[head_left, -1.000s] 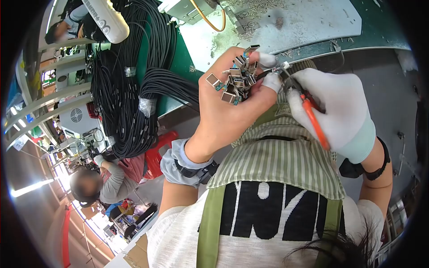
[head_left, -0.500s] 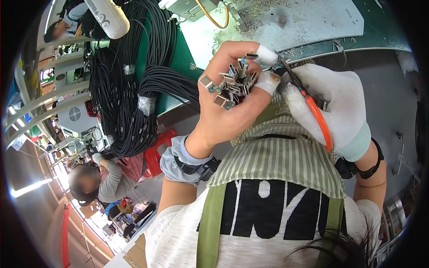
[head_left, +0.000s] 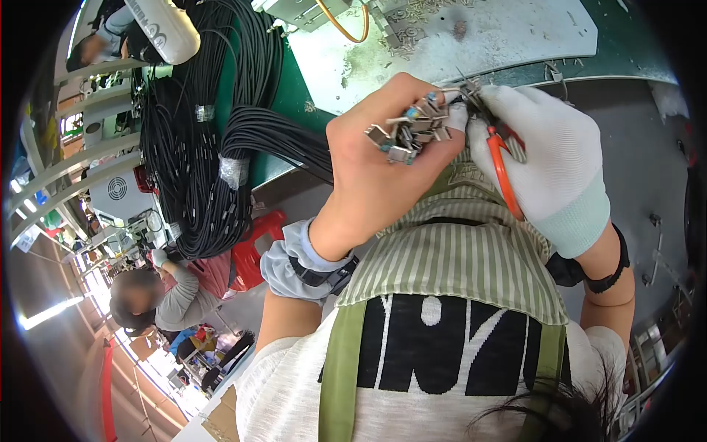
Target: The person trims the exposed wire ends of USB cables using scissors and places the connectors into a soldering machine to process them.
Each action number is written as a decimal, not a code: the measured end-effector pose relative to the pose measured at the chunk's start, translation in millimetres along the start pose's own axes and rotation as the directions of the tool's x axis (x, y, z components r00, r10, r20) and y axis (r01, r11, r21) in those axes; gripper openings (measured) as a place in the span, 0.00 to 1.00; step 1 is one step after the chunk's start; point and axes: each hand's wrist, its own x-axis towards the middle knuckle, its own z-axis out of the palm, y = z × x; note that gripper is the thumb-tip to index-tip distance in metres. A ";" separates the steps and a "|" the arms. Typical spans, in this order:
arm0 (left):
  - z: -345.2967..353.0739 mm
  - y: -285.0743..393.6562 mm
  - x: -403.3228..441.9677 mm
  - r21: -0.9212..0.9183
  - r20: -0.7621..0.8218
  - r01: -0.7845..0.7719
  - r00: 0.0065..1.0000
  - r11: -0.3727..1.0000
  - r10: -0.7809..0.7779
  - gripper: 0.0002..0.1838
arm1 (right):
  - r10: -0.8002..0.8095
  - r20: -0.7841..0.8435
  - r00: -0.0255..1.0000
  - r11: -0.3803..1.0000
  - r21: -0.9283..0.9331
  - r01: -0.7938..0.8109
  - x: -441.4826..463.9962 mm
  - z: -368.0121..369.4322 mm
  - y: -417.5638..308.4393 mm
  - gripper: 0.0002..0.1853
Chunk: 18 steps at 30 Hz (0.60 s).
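Note:
My left hand (head_left: 375, 151), with white covers on its thumb and a fingertip, is wrapped round a bundle of cable ends. Metal USB-type connectors (head_left: 416, 132) stick out of that grip in a cluster, some with blue parts. My right hand (head_left: 549, 151), in a white knit glove, grips orange-handled pliers (head_left: 506, 184). The dark jaws of the pliers are close to the left fingertips, beside one dark cable end; whether they touch it is hard to make out. Black cables (head_left: 283, 140) run from the table toward the back of my left hand.
Thick coils of black cable (head_left: 177, 169) hang over the green table's edge at left. A pale board (head_left: 331, 66) strewn with small metal bits lies ahead, beside a machine (head_left: 305, 15). A red stool (head_left: 254, 250) and a seated person (head_left: 184, 298) are at left.
My left hand has turned, tilting the connector cluster and shifting it right. The pliers have swung more upright, their jaws still beside the left fingertips. The view has shifted slightly.

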 end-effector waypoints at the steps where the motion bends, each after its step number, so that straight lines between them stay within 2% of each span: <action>1: 1.0 -0.4 0.0 0.066 0.023 -0.047 0.999 0.997 0.046 0.09 | 0.035 0.065 0.997 0.999 0.007 -0.035 -0.7 -0.6 0.9 0.11; 2: 1.9 1.2 0.8 0.065 0.024 -0.047 0.999 0.997 0.045 0.09 | 0.068 0.129 0.989 0.997 0.013 -0.070 -1.1 -0.9 1.7 0.10; 3: 4.3 5.9 3.1 -0.018 0.028 0.089 0.996 0.996 -0.089 0.09 | 0.068 0.130 0.989 0.997 0.013 -0.070 -1.3 -2.7 3.9 0.10; 5: 5.5 11.2 5.3 -0.176 0.061 0.353 0.936 0.919 -0.347 0.08 | 0.094 0.237 0.967 0.904 0.386 -0.182 -0.5 -3.1 8.0 0.10; 6: 2.4 7.6 5.9 -0.175 0.057 0.355 0.935 0.918 -0.350 0.08 | 0.090 0.294 0.952 0.800 0.547 -0.245 0.5 -2.5 8.3 0.09; 7: -2.3 -0.6 7.9 -0.374 0.168 0.461 0.887 0.805 -0.430 0.08 | 0.085 0.297 0.951 0.799 0.550 -0.243 1.3 -1.6 8.3 0.09; 9: -10.5 -13.4 9.2 -0.657 0.420 0.624 0.769 0.424 -0.481 0.07 | 0.122 0.408 0.905 0.779 0.525 -0.342 2.8 -0.5 8.4 0.10; 11: -15.7 -16.4 4.6 -0.626 0.386 0.627 0.766 0.464 -0.515 0.07 | 0.137 0.463 0.876 0.768 0.509 -0.389 4.2 6.4 8.0 0.11; 14: -20.7 -22.4 3.6 -0.558 0.322 0.634 0.760 0.535 -0.564 0.09 | 0.034 0.322 0.946 0.876 0.447 -0.184 3.3 20.4 16.9 0.14; 17: -36.4 -38.9 14.5 -0.780 0.134 0.447 0.804 0.439 -0.579 0.09 | 0.100 0.229 0.968 0.863 0.464 -0.199 13.2 15.4 38.1 0.14; 18: -35.5 -43.0 22.0 -0.779 0.135 0.448 0.803 0.439 -0.580 0.09 | 0.134 0.181 0.974 0.856 0.474 -0.205 20.1 13.2 42.0 0.13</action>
